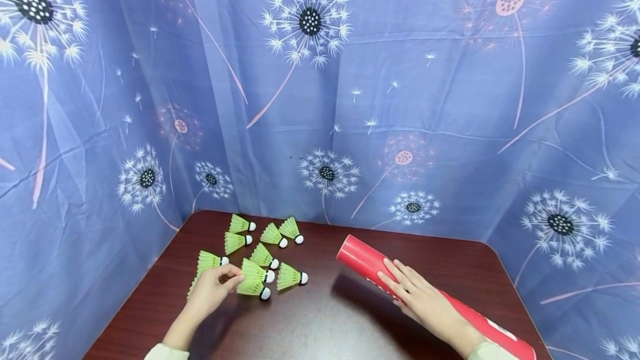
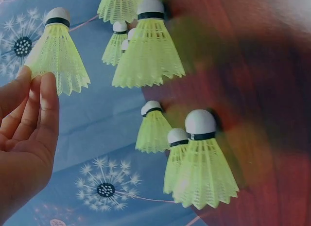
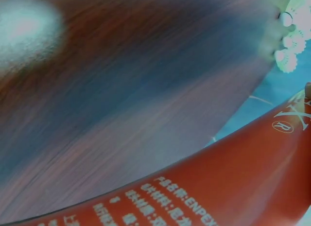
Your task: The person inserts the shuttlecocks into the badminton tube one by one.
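My left hand (image 1: pixel 212 288) pinches the skirt edge of a yellow-green shuttlecock (image 2: pixel 59 60) between thumb and fingertips; its white cork points away from the hand. Around it lie several similar shuttlecocks, among them one (image 1: pixel 290 276) just to the right and one (image 1: pixel 210 260) partly behind the hand. My right hand (image 1: pixel 425 304) lies over a long red tube (image 1: pixel 362 257) and holds it at a slant, its fingers across the top. White print covers part of the tube's side in the right wrist view. The hand's underside is mostly hidden there.
A dark red-brown table (image 1: pixel 310 326) carries the shuttlecocks on its left half. Farther back are more shuttlecocks (image 1: pixel 239 223). Blue curtains (image 1: pixel 300 99) with dandelion prints stand close behind the table and along both sides. A shadow falls beneath the tube.
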Action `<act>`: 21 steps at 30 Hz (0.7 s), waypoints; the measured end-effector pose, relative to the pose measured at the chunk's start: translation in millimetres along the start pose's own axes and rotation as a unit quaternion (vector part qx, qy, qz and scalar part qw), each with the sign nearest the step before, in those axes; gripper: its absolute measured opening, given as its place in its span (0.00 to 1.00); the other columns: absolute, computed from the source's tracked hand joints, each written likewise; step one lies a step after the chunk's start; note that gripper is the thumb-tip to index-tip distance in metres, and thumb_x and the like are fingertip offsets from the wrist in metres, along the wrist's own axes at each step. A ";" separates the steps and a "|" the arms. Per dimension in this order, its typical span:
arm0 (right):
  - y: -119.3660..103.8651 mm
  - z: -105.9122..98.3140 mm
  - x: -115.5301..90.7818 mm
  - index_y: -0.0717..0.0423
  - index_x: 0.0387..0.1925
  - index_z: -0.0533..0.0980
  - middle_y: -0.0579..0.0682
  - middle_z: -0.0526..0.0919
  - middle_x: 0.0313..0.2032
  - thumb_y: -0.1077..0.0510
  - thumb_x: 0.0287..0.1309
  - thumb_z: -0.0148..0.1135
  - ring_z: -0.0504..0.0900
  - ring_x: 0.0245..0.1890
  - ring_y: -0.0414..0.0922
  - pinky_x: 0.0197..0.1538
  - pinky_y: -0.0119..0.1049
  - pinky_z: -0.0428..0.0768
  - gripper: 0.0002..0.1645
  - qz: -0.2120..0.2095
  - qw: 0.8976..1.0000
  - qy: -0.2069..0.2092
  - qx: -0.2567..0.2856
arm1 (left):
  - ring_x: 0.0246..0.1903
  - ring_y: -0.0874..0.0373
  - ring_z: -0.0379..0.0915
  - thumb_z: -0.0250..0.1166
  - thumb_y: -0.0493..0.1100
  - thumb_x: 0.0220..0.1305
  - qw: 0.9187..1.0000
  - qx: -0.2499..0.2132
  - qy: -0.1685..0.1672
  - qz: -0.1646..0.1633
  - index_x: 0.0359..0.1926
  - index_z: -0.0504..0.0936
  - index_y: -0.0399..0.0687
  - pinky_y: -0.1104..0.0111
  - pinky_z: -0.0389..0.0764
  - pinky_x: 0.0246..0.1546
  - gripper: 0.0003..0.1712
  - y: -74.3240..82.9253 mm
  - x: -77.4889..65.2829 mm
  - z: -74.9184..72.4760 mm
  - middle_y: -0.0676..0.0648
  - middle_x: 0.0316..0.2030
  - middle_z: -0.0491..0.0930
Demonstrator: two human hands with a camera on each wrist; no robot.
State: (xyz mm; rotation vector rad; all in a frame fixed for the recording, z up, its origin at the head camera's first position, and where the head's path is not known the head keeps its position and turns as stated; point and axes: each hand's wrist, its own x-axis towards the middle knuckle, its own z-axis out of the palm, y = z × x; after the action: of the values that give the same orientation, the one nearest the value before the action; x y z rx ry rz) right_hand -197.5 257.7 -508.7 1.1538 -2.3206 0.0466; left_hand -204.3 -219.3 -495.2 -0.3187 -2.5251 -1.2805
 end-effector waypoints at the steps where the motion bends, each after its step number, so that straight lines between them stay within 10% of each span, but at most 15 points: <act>1: -0.9 -0.3 1.1 0.55 0.69 0.64 0.60 0.63 0.68 0.42 0.75 0.28 0.67 0.64 0.59 0.72 0.38 0.49 0.33 -0.002 1.000 0.002 0.000 | 0.17 0.68 0.67 0.71 0.32 0.53 1.000 -0.002 0.000 0.004 0.24 0.81 0.47 0.73 0.69 0.19 0.08 0.9 1.5 0.9 0.53 0.14 0.74; 21: -24.8 -1.4 19.9 0.55 0.69 0.62 0.59 0.61 0.69 0.43 0.76 0.24 0.66 0.64 0.59 0.71 0.40 0.51 0.34 -0.034 0.999 0.001 -0.017 | 0.26 0.66 0.75 0.71 0.34 0.54 0.999 -0.023 0.017 0.032 0.29 0.84 0.47 0.71 0.78 0.28 0.04 21.4 28.0 25.5 0.55 0.26 0.83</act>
State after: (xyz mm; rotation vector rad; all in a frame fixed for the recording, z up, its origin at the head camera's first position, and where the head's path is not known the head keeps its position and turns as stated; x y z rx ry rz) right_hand -187.9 227.9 -502.9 1.2155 -2.2702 -0.0161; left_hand -227.5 -184.3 -483.6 -0.3812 -2.4406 -1.3113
